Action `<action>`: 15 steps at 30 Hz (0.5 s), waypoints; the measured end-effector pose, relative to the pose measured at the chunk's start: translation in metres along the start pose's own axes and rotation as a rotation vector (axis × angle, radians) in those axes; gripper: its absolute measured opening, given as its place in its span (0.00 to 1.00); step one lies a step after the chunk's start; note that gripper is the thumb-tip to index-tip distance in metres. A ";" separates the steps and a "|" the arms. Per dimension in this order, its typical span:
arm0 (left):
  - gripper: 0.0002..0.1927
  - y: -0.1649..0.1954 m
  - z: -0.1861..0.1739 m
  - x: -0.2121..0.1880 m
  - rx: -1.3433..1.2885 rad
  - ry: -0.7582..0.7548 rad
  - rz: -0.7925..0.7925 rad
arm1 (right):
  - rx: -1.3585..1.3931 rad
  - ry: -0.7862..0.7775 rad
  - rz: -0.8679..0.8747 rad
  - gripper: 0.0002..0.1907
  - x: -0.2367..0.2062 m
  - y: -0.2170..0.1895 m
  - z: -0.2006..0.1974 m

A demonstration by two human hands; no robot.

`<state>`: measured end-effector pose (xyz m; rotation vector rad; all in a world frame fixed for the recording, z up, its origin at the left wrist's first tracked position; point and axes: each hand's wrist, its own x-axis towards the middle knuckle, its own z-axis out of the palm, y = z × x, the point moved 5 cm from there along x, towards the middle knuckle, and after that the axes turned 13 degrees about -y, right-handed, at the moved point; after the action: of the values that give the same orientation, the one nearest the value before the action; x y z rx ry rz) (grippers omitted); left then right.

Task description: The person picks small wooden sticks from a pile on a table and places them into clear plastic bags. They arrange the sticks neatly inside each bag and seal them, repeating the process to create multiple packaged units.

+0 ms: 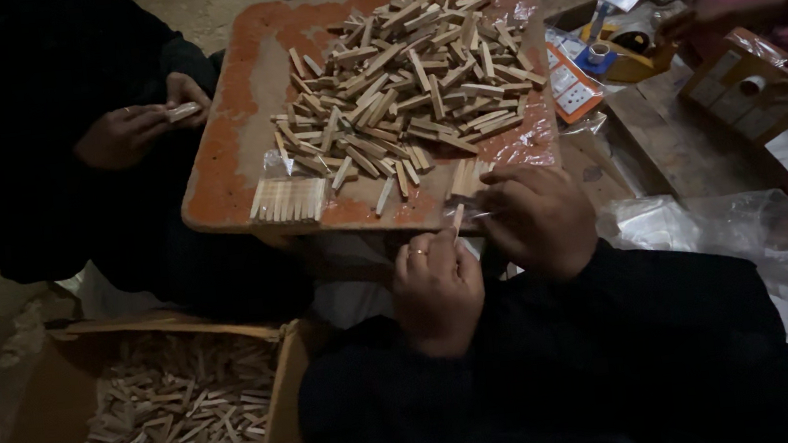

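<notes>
A heap of small wooden sticks (405, 81) is spread on an orange board (234, 160). At the board's near edge, one stick (457, 217) is pinched by the left hand (437, 290) and right hand (538, 217). A cardboard box (158, 422) of sticks is seen below the board's left corner.

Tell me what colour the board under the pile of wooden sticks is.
The board is worn orange-red with paler patches, seen in the head view.
</notes>
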<state>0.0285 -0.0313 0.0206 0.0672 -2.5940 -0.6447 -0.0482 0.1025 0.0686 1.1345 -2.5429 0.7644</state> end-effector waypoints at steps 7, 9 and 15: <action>0.10 -0.010 0.002 0.006 0.000 -0.015 -0.055 | -0.008 -0.071 0.010 0.12 0.009 0.000 0.014; 0.12 -0.008 -0.002 0.005 0.057 0.060 -0.006 | 0.002 -0.059 -0.011 0.12 0.010 -0.001 0.016; 0.15 -0.016 0.006 0.008 -0.025 -0.100 -0.106 | 0.000 -0.084 0.012 0.13 0.014 -0.004 0.019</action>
<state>0.0174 -0.0445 0.0120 0.1697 -2.6919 -0.7359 -0.0547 0.0809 0.0604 1.1763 -2.6203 0.7348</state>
